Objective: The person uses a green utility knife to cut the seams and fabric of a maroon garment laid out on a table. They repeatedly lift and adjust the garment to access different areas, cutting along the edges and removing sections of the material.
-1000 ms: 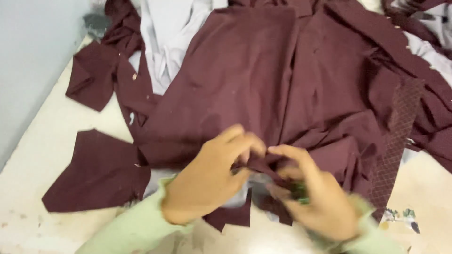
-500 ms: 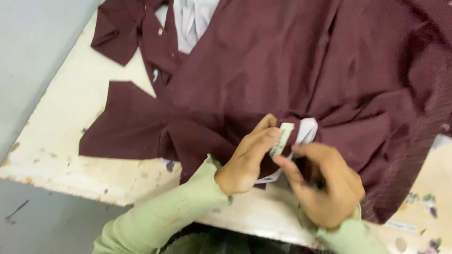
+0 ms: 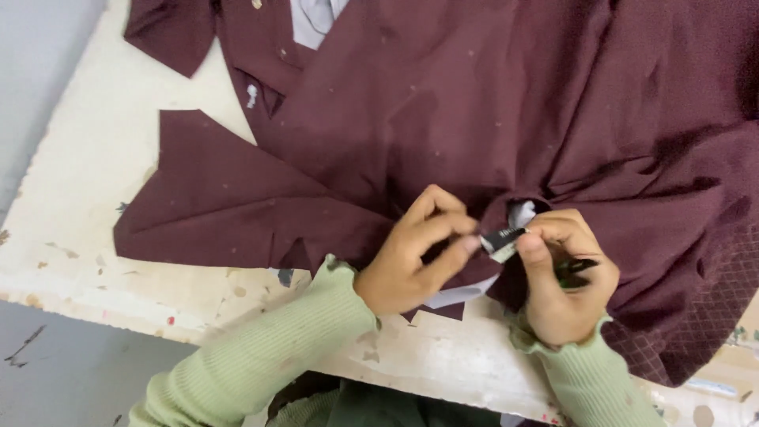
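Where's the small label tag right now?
In the head view, low and right of centre, the small label tag is pinched between the left hand and the right hand, just above the maroon fabric.

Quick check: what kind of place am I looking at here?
Likely a garment or tailoring workshop. Cut maroon fabric is piled on a worn, paint-flecked worktable, and the left hand and right hand pinch a small label at the cloth.

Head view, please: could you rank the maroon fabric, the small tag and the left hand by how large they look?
1. Maroon fabric, by far the largest.
2. Left hand; it sits nearer the camera, yet clearly looks smaller than the fabric.
3. Small tag, pinched between both hands.
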